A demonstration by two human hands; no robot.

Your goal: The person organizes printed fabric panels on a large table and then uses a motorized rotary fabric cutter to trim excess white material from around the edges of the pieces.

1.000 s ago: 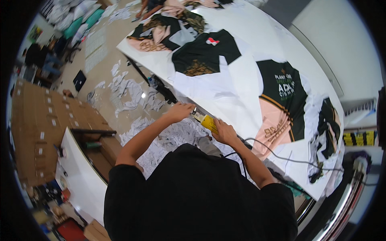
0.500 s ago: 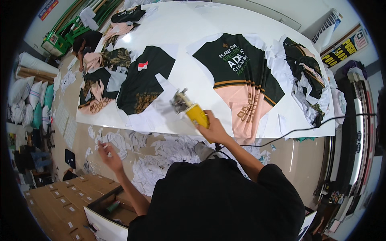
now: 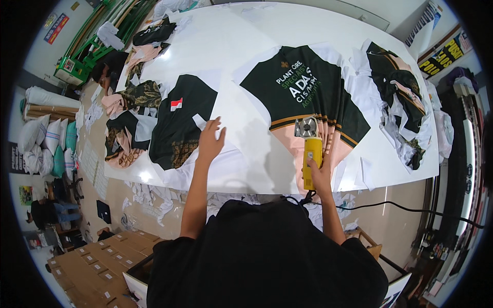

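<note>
My right hand [image 3: 320,173] grips the yellow handle of an electric rotary fabric cutter [image 3: 310,145], whose round blade rests on the peach lower part of a printed dark green fabric stack [image 3: 303,90]. My left hand [image 3: 211,138] lies flat with fingers spread on white fabric [image 3: 226,164], beside a dark green patterned garment piece [image 3: 181,123] with a small red and white patch. The cutter's black cord [image 3: 390,205] trails off to the right.
The white cutting table [image 3: 231,41] carries more cut pieces at the left [image 3: 128,118] and a heap at the right [image 3: 400,108]. White offcuts [image 3: 149,200] litter the floor. Cardboard boxes [image 3: 92,262] stand lower left; rolls and sacks [image 3: 43,138] sit further left.
My left hand came up from the floor side and now rests on the white fabric. The right hand carried the cutter rightward onto the peach part of the printed stack.
</note>
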